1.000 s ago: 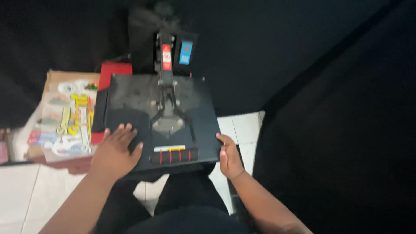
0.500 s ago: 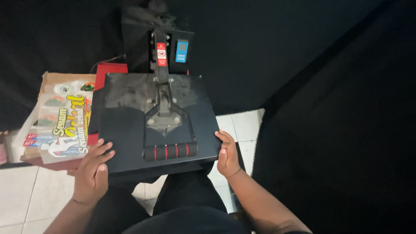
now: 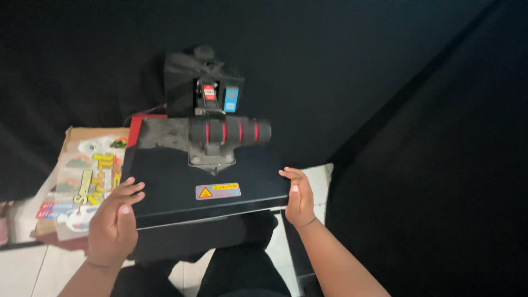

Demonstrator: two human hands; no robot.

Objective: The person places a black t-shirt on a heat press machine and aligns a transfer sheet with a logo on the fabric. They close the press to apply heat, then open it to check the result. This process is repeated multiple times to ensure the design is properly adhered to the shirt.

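Head view: left hand and right hand seemingly grip heat press edges.
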